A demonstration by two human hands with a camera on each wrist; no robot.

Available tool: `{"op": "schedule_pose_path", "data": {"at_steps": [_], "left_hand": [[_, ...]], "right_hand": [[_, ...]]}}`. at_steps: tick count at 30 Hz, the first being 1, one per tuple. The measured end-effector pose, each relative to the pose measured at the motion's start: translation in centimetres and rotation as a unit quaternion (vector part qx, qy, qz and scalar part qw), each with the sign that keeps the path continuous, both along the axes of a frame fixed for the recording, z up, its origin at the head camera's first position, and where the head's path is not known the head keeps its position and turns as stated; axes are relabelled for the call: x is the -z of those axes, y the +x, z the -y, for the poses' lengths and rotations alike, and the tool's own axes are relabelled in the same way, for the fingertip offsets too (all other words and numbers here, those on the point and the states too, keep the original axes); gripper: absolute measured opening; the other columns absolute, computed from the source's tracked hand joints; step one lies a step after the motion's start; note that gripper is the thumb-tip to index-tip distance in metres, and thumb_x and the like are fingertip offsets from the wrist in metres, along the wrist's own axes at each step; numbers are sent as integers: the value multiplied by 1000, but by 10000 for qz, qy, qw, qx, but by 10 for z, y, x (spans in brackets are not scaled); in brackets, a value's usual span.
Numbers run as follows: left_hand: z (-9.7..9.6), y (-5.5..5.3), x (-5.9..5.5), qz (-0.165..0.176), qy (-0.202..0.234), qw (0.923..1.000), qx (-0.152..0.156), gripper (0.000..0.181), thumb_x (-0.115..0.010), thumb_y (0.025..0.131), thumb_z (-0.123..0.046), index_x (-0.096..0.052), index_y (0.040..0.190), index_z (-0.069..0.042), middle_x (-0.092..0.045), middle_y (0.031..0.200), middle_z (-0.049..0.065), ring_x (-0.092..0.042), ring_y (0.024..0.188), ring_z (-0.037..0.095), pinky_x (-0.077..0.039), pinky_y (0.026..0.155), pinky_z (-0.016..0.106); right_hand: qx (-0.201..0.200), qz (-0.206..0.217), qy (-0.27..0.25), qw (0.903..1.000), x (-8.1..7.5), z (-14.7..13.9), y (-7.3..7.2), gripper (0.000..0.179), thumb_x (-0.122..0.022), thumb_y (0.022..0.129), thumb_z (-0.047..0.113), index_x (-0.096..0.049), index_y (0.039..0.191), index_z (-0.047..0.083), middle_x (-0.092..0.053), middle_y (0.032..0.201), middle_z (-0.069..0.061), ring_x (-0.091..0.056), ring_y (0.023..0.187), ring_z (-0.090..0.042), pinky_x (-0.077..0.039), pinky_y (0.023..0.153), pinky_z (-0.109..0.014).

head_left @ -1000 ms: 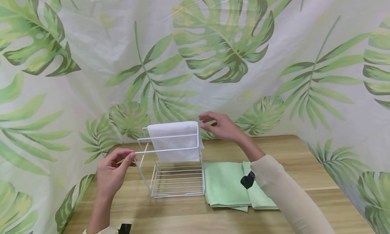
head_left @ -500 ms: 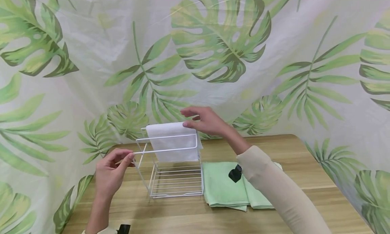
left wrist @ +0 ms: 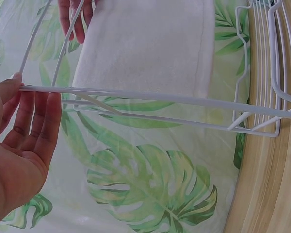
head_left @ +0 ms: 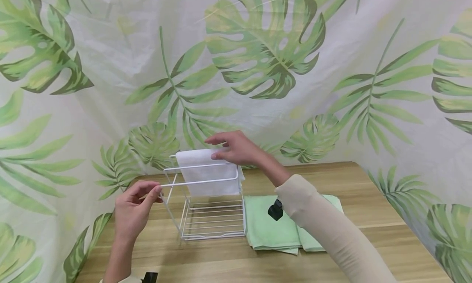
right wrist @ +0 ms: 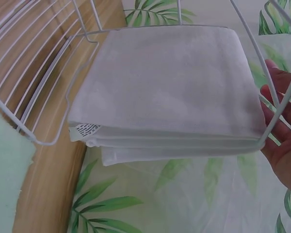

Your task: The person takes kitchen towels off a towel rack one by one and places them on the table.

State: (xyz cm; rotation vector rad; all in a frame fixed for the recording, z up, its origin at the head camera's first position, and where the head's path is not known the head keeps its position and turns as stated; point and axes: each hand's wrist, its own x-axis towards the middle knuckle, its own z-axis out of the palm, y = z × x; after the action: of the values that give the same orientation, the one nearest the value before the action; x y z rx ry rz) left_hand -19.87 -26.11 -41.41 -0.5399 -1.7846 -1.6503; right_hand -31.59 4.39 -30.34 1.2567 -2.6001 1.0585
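Observation:
A white wire rack [head_left: 214, 236] stands on the table, with upper side bars over a slatted base. Over its back top bar hangs a folded white towel [head_left: 210, 174]; the right wrist view shows its layered edges and a small printed label [right wrist: 87, 130]. My left hand [head_left: 133, 211] pinches the rack's top front-left corner between thumb and fingers. My right hand [head_left: 237, 148] is over the towel's top edge near the right end, fingers extended behind it and thumb at its front. In the right wrist view, rack wires partly cover the right hand.
Folded light green towels [head_left: 271, 227] lie right of the rack on the wooden table [head_left: 376, 213], partly under my right forearm. A leaf-patterned cloth [head_left: 110, 111] hangs close behind the table.
My right hand has moved left from beside the rack's right end to over the white towel's top edge. My left hand keeps its pinch on the rack corner.

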Motion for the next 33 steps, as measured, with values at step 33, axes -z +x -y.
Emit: {"op": "schedule_pose_path", "data": {"at_steps": [33], "left_hand": [[1, -10, -5, 162, 6, 9999, -18, 11, -68, 90, 24, -69, 99, 18, -76, 83, 0, -75, 69, 7, -65, 63, 16]], "right_hand": [[625, -113, 958, 9934, 6, 24, -12, 43, -79, 100, 29, -72, 141, 19, -73, 142, 1, -66, 135, -20, -56, 115, -41]]}}
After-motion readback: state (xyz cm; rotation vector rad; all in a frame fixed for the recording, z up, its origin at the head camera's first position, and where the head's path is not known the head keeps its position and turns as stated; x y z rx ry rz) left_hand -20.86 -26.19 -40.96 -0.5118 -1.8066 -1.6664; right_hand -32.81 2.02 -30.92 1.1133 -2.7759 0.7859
